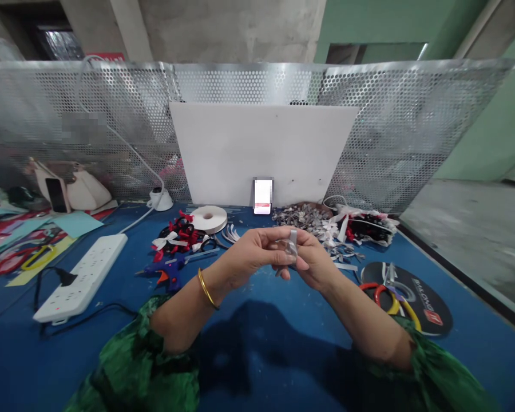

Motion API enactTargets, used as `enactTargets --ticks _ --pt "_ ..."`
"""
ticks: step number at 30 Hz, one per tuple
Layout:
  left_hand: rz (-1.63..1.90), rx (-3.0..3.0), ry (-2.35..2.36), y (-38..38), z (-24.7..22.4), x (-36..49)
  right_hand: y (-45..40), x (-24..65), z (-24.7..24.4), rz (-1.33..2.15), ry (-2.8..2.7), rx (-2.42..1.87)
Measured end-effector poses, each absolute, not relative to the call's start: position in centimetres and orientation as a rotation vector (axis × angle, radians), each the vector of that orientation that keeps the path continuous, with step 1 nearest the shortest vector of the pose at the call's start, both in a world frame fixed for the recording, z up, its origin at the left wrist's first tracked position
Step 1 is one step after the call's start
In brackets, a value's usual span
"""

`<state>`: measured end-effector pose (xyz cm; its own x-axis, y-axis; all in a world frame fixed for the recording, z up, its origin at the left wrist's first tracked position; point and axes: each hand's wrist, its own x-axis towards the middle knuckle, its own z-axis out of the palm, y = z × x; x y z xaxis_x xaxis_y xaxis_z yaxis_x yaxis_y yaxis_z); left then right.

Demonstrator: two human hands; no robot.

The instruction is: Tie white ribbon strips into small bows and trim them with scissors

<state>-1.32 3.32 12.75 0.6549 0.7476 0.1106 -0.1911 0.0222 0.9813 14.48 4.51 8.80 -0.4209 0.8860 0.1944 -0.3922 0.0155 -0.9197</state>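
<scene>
A short strip of shiny grey ribbon [292, 241] is pinched between my two hands above the middle of the table, one end standing upright. My left hand [257, 250] closes on it from the left, thumb across its lower part. From the right, my right hand [316, 262] grips the same ribbon, its fingers partly hidden behind it and my left hand. Behind my hands lies a heap of grey ribbon pieces [304, 216]. A white ribbon roll [209, 219] lies beyond my left wrist.
Left of my arm are a blue glue gun [167, 272], red and white bows [178, 234] and a white power strip [83, 277]. Scissors with red and yellow handles [397, 300] rest on a dark oval mat [433, 292] at right. A lit phone [262, 196] leans against a white board [261, 149].
</scene>
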Motion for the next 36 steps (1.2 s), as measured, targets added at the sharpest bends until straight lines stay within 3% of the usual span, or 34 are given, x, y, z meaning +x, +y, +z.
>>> enactTargets --ticks 10,30,36 --pt "0.764 1.307 0.483 3.4 12.6 -1.4 4.5 13.6 8.0 1.542 -1.122 -0.634" --pt "1.038 1.466 0.768 4.3 12.3 -1.7 3.6 17.3 12.0 0.549 -1.722 -0.976" --pt "1.093 1.551 0.835 4.0 12.4 -1.0 2.2 16.3 12.8 0.220 -1.789 -0.907"
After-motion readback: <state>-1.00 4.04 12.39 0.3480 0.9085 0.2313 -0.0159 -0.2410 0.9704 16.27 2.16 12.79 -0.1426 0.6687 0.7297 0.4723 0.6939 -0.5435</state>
